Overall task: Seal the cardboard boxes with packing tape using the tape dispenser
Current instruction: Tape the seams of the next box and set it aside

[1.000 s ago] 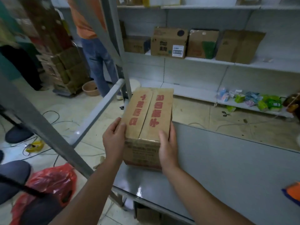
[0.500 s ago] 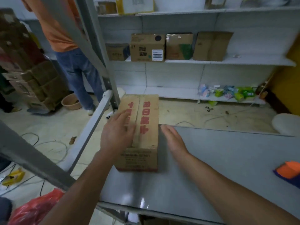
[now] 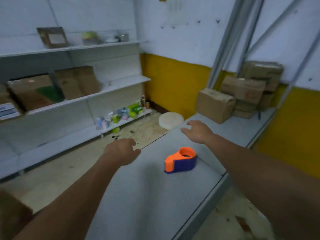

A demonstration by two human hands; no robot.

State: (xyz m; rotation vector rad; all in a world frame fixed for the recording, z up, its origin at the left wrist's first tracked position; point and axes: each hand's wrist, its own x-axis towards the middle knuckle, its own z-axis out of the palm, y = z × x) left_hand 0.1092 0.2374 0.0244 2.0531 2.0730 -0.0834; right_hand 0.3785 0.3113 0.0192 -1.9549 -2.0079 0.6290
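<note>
Now the dispenser [image 3: 181, 160] is seen lying on the grey table [image 3: 138, 196], untouched, in the gap between the two forearms. Nothing is held by either hand. The left hand [image 3: 121, 151] is hung over the table's left edge with fingers loosely curled on nothing; the right hand [image 3: 199, 130] is stretched out flat, fingers apart and relaxed, just beyond the dispenser and a little to its right. So the tool is placed on the near side of the right fingertips, back towards the body, and off to the right of the left hand. The right hand is judged the nearer, though not by much. The long axis is laid roughly across the view: orange nose towards the left hand, round hub towards the right. A smooth, hard plastic shell is suggested, orange over a blue body, with a ring opening facing up. The tabletop looks matte and flat. Plain brown cardboard boxes [image 3: 214, 104] are stacked at the far end of the table, well apart from both hands, the front one creased on top; whether any tape is on them cannot be told through the blur.
</note>
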